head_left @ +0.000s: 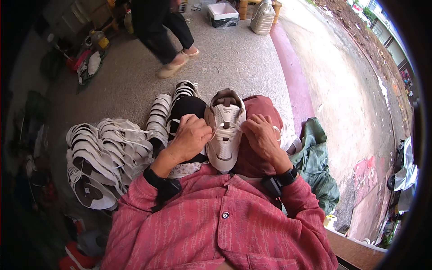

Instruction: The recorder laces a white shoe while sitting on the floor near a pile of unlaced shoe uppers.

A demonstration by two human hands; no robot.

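Observation:
A white and beige sneaker (pixel 225 148) rests upright between my knees, its brown-lined opening away from me and its toe toward my body. A white shoelace (pixel 220 129) runs through its middle eyelets. At the shoe's left side, my left hand (pixel 192 136) is closed, its fingers pinching one end of the lace. My right hand (pixel 261 136) pinches the other end on the right side, and a loop of lace hangs beyond its fingers. The upper eyelets beside the tongue show no lace. Both wrists wear black bands with small boxes.
Stacked white shoe uppers (pixel 105 157) lie at my left, with another stack (pixel 159 114) beyond. Green cloth (pixel 317 162) is bunched at my right. Ahead, a person in black trousers (pixel 157 33) stands near a white foam box (pixel 222 15) and a plastic jug (pixel 263 19).

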